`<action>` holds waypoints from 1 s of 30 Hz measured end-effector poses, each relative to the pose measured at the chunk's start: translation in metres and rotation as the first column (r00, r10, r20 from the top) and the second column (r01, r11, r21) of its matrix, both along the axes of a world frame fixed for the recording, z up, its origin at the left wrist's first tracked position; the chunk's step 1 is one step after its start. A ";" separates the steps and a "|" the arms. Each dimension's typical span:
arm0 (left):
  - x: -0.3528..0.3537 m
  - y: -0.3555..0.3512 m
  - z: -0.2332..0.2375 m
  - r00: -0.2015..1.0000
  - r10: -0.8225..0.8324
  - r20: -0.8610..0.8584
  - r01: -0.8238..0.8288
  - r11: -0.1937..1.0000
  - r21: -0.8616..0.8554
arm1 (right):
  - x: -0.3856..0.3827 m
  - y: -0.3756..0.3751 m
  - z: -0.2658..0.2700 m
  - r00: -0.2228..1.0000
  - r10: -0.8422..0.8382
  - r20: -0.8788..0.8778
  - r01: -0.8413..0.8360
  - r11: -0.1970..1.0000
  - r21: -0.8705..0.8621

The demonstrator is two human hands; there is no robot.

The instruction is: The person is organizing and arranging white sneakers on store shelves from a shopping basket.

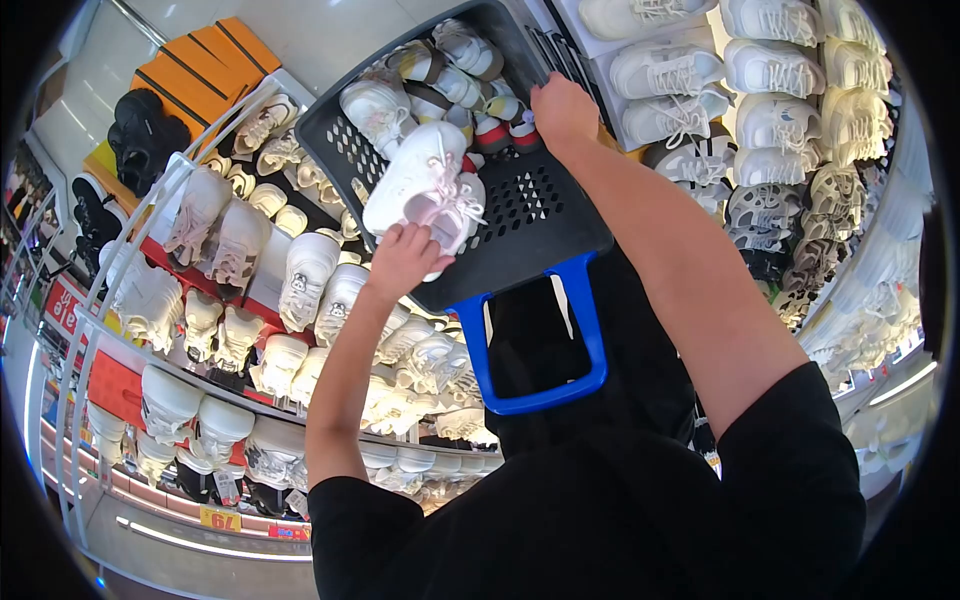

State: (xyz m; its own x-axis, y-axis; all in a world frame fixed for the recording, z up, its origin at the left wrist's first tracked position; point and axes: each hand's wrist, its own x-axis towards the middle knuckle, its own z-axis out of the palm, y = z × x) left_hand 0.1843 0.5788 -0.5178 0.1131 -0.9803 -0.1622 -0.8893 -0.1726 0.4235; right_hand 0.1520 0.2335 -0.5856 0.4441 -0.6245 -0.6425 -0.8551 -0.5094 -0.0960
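Note:
A dark grey basket (400,285) with a blue handle (592,385) is in the upper middle, several shoes gathered at its far end. My left hand (405,258) holds a white shoe (425,180) with pinkish laces by its heel opening, over the basket's left side. Another white shoe shows partly beneath it. My right hand (566,112) is closed on the basket's right rim. Beyond the held shoe lie a white shoe (378,112) and small shoes with red parts (490,133).
Racks of white and cream shoes (308,280) run along the left and below. More shelves of shoes (775,125) stand on the right. Black shoes (147,138) and an orange slatted piece (207,75) are at the upper left.

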 end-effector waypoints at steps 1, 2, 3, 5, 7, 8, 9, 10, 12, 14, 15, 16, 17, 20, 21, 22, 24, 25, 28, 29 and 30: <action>-0.004 -0.004 0.004 1.000 -0.007 -0.021 0.007 1.000 -0.010 | 0.001 -0.001 0.000 1.000 -0.012 -0.010 0.012 1.000 0.012; -0.013 -0.013 0.012 0.998 -0.013 -0.056 0.012 1.000 -0.019 | 0.001 -0.002 0.000 1.000 -0.023 -0.021 0.023 0.999 0.023; -0.026 -0.021 0.018 0.992 0.041 -0.122 -0.047 0.998 -0.042 | 0.002 -0.003 0.000 0.999 -0.034 -0.034 0.035 0.999 0.035; -0.044 -0.036 0.028 0.964 0.182 -0.196 -0.194 0.980 -0.048 | 0.002 -0.004 0.005 0.999 -0.022 -0.042 0.024 0.999 0.048; -0.055 -0.048 0.023 0.920 0.340 -0.194 -0.339 0.940 0.041 | 0.004 -0.003 0.005 0.999 -0.022 -0.044 0.024 0.998 0.054; -0.057 -0.052 0.017 0.890 0.416 -0.189 -0.408 0.909 0.082 | 0.003 -0.002 0.004 0.999 -0.027 -0.044 0.029 0.998 0.052; -0.060 -0.052 0.008 0.878 0.443 -0.179 -0.423 0.895 0.140 | 0.003 -0.002 0.003 0.999 -0.029 -0.046 0.032 0.998 0.048; -0.065 -0.052 -0.004 0.865 0.473 -0.167 -0.441 0.876 0.195 | 0.002 -0.002 0.002 0.999 -0.025 -0.027 0.026 0.999 0.036; -0.070 -0.055 -0.027 0.895 0.440 -0.079 -0.391 0.856 0.337 | -0.002 -0.001 -0.002 1.000 -0.013 0.009 0.013 1.000 0.011; -0.073 -0.062 -0.042 0.887 0.461 -0.009 -0.417 0.811 0.411 | 0.000 -0.001 0.001 1.000 0.010 -0.018 -0.010 1.000 0.003; -0.076 -0.065 -0.049 0.883 0.468 0.028 -0.429 0.783 0.449 | 0.001 0.000 0.002 0.999 0.021 -0.033 -0.021 1.000 0.003; -0.072 -0.074 -0.047 0.867 0.498 0.024 -0.438 0.738 0.514 | 0.001 0.001 0.003 0.999 0.021 -0.027 -0.021 1.000 0.008; -0.067 -0.082 -0.046 0.882 0.470 0.029 -0.415 0.747 0.518 | 0.000 0.000 0.003 1.000 0.020 -0.019 -0.020 1.000 0.011; -0.050 -0.108 -0.048 0.923 0.381 0.042 -0.345 0.778 0.524 | 0.001 0.001 0.004 1.000 0.008 -0.012 -0.008 1.000 0.021; -0.043 -0.119 -0.056 0.900 0.436 0.018 -0.389 0.785 0.482 | 0.002 0.001 0.005 1.000 0.001 -0.013 -0.001 1.000 0.020; -0.038 -0.131 -0.066 0.874 0.485 -0.014 -0.431 0.789 0.438 | 0.000 0.001 0.003 1.000 -0.006 -0.006 0.006 1.000 0.020; -0.028 -0.157 -0.095 0.841 0.539 -0.046 -0.485 0.789 0.378 | -0.002 0.000 -0.002 1.000 -0.023 0.007 0.023 1.000 0.008; -0.024 -0.166 -0.115 0.837 0.545 -0.046 -0.495 0.790 0.362 | 0.001 0.000 -0.002 1.000 -0.024 -0.015 0.024 1.000 0.001; -0.003 -0.170 -0.202 0.881 0.472 -0.022 -0.424 0.809 0.407 | 0.019 0.011 0.014 0.998 0.041 -0.043 -0.036 0.994 0.106; 0.001 -0.159 -0.233 0.913 0.409 0.008 -0.379 0.838 0.393 | 0.020 0.023 0.000 0.996 0.079 -0.043 -0.075 0.993 0.096; 0.007 -0.153 -0.243 0.918 0.398 -0.004 -0.362 0.840 0.405 | 0.020 0.033 -0.014 0.992 0.118 -0.042 -0.114 0.990 0.086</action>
